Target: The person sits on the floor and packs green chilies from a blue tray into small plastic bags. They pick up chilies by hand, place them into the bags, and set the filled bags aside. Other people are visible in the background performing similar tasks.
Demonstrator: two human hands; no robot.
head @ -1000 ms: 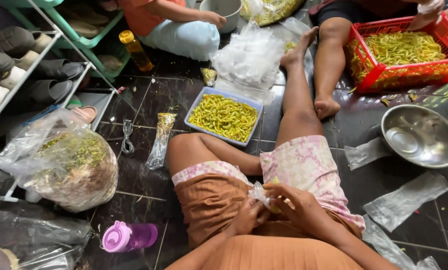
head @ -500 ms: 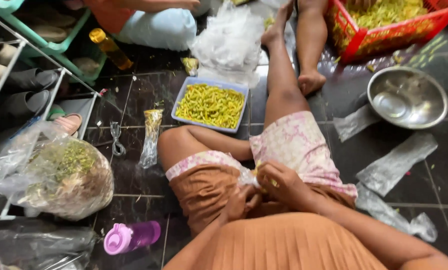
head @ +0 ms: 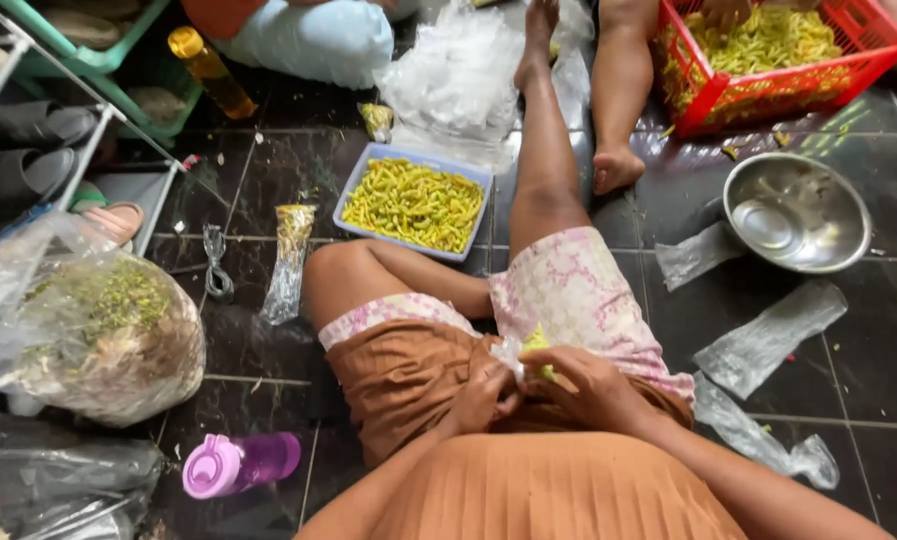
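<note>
Bare dark floor [head: 609, 240] lies open between the outstretched leg [head: 544, 150] and the steel bowl [head: 797, 212]. Ahead, the blue tray [head: 416, 203] blocks the way; flat plastic bags [head: 769, 338] litter the right, and a bulging sack [head: 94, 335] crowds the left.

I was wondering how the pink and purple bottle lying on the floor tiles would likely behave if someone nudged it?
The pink and purple bottle lies on its side on glossy dark floor tiles, so a nudge would probably make it roll or slide easily. Its body looks like rigid translucent plastic, so it should stay stiff. I cannot tell whether it is full, so its weight is uncertain.
</note>
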